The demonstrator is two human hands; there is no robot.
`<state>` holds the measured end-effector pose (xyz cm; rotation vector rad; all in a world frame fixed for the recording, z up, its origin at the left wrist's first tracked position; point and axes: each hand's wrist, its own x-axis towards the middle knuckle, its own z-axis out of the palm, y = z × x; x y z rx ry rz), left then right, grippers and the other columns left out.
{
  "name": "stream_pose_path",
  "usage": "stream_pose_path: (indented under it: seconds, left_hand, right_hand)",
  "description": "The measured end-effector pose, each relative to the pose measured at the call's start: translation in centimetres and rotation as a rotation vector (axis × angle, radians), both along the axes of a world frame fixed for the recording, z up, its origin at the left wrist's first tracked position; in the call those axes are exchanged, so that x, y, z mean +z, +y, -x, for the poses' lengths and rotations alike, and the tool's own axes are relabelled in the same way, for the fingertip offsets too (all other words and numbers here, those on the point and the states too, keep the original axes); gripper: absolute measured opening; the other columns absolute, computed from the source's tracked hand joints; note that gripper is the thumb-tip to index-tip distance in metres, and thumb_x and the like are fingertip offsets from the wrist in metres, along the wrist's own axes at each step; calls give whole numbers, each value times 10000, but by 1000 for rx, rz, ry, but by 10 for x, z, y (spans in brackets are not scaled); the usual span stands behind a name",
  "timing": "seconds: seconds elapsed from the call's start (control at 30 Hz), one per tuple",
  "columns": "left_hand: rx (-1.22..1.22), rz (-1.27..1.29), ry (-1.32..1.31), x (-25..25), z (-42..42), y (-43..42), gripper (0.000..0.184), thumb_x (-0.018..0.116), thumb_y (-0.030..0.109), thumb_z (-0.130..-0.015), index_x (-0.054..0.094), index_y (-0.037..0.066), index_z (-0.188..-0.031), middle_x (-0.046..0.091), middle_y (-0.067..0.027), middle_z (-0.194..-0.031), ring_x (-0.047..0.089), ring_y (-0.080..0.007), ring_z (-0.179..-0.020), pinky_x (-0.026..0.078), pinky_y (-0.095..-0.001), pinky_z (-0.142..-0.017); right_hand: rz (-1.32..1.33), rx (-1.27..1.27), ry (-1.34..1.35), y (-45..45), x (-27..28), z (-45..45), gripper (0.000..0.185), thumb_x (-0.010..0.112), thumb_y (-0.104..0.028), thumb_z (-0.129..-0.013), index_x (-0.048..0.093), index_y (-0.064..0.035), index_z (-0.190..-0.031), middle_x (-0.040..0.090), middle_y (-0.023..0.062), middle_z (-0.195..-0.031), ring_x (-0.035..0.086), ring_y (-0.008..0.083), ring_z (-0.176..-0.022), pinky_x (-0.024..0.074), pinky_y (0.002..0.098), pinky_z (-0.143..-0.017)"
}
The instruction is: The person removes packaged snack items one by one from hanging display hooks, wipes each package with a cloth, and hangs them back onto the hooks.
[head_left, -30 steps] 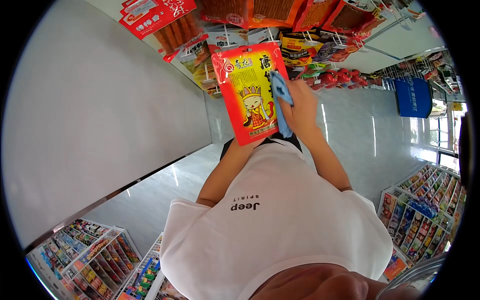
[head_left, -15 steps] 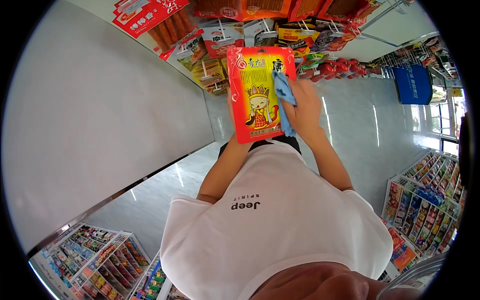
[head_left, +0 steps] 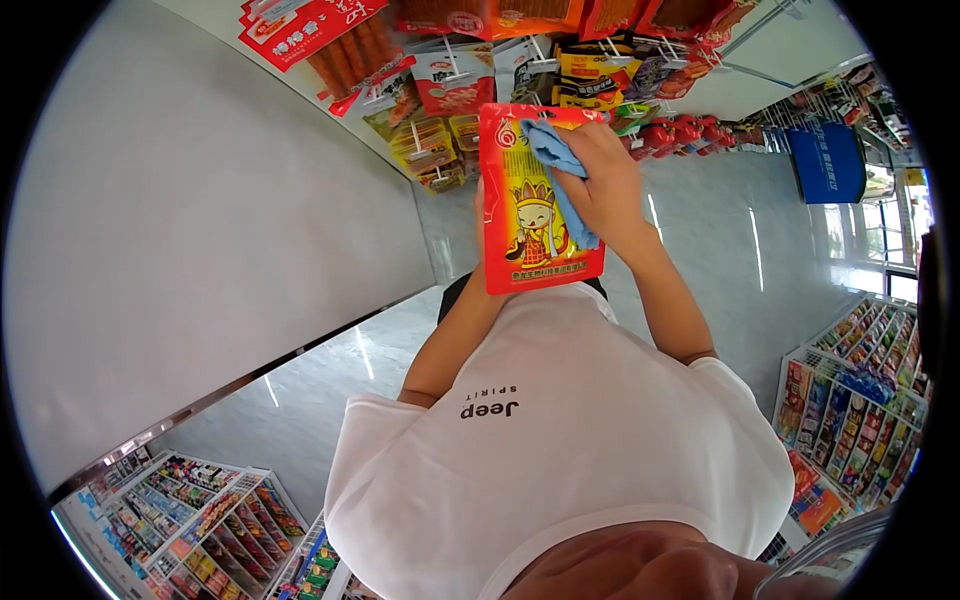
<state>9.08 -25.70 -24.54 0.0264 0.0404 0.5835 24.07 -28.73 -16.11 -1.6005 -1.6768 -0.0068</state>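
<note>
A red and yellow snack packet (head_left: 533,215) with a crowned cartoon figure is held upright in front of my body. My left hand (head_left: 482,225) grips it by its left edge from behind; most of those fingers are hidden by the packet. In my right hand (head_left: 607,185) is a folded blue cloth (head_left: 556,150), pressed against the packet's front. The cloth covers part of the upper lettering and hangs down along the right side of the print.
Hanging snack packets (head_left: 453,80) fill a rack just beyond my hands. A large pale panel (head_left: 220,200) stands at the left. Stocked shelves (head_left: 215,530) are at lower left, more shelves (head_left: 855,400) at right, and a blue bin-like box (head_left: 827,163) farther off.
My right hand has slid the cloth up and leftward across the packet's front, covering more lettering. The packet and both hands have shifted slightly right.
</note>
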Motion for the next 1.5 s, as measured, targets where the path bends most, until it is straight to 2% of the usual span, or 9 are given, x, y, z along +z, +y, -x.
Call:
stream_pose_path:
  seconds: [0.1, 0.13, 0.37, 0.5, 0.67, 0.8, 0.93, 1.3, 1.5]
  left_hand:
    - [-13, -15, 8, 0, 1, 2, 691, 458, 587, -968, 451, 80, -1437, 560, -176, -1369, 595, -322, -1197, 503, -482, -1010]
    - [-16, -18, 6, 0, 1, 0, 687, 459, 584, -968, 452, 80, -1436, 561, -176, -1368, 596, -321, -1196, 503, -481, -1010]
    - [-20, -56, 6, -3, 3, 0, 665, 470, 562, -971, 459, 79, -1429, 565, -173, -1363, 599, -315, -1190, 506, -475, -1007]
    - [-10, -58, 3, -3, 1, 1, 653, 477, 549, -973, 462, 79, -1425, 568, -171, -1360, 601, -312, -1187, 508, -471, -1005]
    - [57, -86, 7, -5, -7, 7, 637, 484, 534, -976, 467, 78, -1420, 571, -169, -1356, 603, -308, -1183, 510, -466, -1003]
    - [118, -89, 6, -7, -11, 8, 625, 491, 521, -977, 470, 77, -1416, 574, -167, -1352, 605, -305, -1180, 511, -463, -1002]
    - [153, -89, 8, -8, -9, 6, 612, 497, 509, -979, 474, 77, -1412, 577, -166, -1349, 607, -302, -1177, 513, -459, -1000]
    - [224, -91, -20, -17, -4, 15, 578, 514, 475, -984, 484, 75, -1402, 584, -161, -1341, 613, -294, -1169, 517, -448, -996]
    - [302, -131, 31, -22, -12, 20, 560, 524, 456, -987, 489, 75, -1396, 588, -158, -1336, 616, -289, -1164, 520, -443, -993]
  right_hand:
    - [-2, -130, 10, 16, -2, -13, 330, 703, -142, -798, 673, -80, -1121, 606, 101, -923, 604, 316, -910, 501, 403, -766]
    - [26, -106, 58, 17, 2, -13, 351, 700, -90, -817, 667, -51, -1164, 612, 139, -915, 594, 341, -881, 480, 393, -778]
    - [-55, 114, -38, 20, 14, 22, 367, 705, -122, -828, 659, -86, -1191, 606, 122, -967, 596, 325, -898, 484, 403, -764]
    - [-54, -50, -26, 46, 12, 7, 385, 740, -176, -789, 673, -106, -1162, 595, 80, -935, 608, 291, -926, 510, 406, -749]
    - [-44, 195, -76, 30, 13, 33, 375, 743, -162, -786, 668, -59, -1139, 610, 105, -970, 619, 308, -915, 513, 382, -775]
    - [10, 123, 17, 27, 4, 28, 383, 746, -159, -783, 670, -66, -1147, 613, 104, -950, 623, 309, -889, 513, 388, -738]
    - [166, 332, 31, 1, 1, 45, 385, 752, -142, -760, 682, -98, -1135, 611, 90, -929, 627, 303, -865, 515, 397, -725]
    - [103, 276, -90, -27, -13, 71, 489, 787, -97, -665, 687, -95, -1144, 611, 78, -928, 632, 272, -846, 531, 383, -690]
    - [54, -26, -35, -25, -27, 9, 402, 772, -129, -716, 687, -73, -1105, 601, 85, -924, 627, 278, -864, 514, 390, -685]
